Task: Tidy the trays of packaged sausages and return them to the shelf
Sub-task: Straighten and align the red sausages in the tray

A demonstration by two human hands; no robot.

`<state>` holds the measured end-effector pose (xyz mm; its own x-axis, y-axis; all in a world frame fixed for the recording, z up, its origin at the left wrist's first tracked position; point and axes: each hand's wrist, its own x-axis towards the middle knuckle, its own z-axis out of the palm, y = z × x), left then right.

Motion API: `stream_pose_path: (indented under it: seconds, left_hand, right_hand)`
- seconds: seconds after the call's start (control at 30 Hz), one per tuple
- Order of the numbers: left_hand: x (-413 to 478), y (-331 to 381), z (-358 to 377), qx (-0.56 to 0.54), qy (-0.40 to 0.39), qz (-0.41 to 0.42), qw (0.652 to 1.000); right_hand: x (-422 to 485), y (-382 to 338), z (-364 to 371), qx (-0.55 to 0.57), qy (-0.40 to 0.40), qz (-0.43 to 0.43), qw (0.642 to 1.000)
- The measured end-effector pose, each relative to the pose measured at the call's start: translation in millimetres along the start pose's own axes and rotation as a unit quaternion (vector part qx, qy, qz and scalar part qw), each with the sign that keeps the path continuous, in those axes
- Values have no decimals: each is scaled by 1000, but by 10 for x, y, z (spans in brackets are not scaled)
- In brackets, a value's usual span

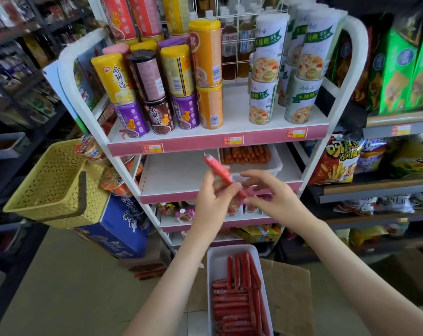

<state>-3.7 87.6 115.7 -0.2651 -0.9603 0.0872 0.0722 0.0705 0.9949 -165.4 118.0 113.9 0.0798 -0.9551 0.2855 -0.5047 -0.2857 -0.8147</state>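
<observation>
A red packaged sausage [217, 169] is held up in front of the second shelf [174, 180], tilted with its tip up to the left. My left hand [214, 197] grips its middle. My right hand [266, 192] pinches its lower end. Below, a white tray [214, 260] with several red sausages lies on a cardboard box [288, 287]; some sausages lie lengthwise, others crosswise. A second white tray [276, 166] of sausages sits at the right of the second shelf.
Cans of porridge [157, 93] fill the top shelf of the white rack [336, 105]. A yellow basket [52, 185] hangs at the left. A blue carton [118, 229] stands on the floor beside the rack. Snack bags [336, 163] fill the shelves at right.
</observation>
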Motion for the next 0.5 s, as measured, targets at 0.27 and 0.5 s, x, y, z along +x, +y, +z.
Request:
stream_pose_path:
  seconds: [0.27, 0.5]
  left_hand:
    - [159, -555, -74, -157, -27, -268, 950]
    - [75, -2245, -250, 273, -60, -297, 913]
  right_hand:
    - [-123, 471, 371, -25, -106, -14, 994]
    - [-701, 1812, 1219, -27, -43, 201, 978]
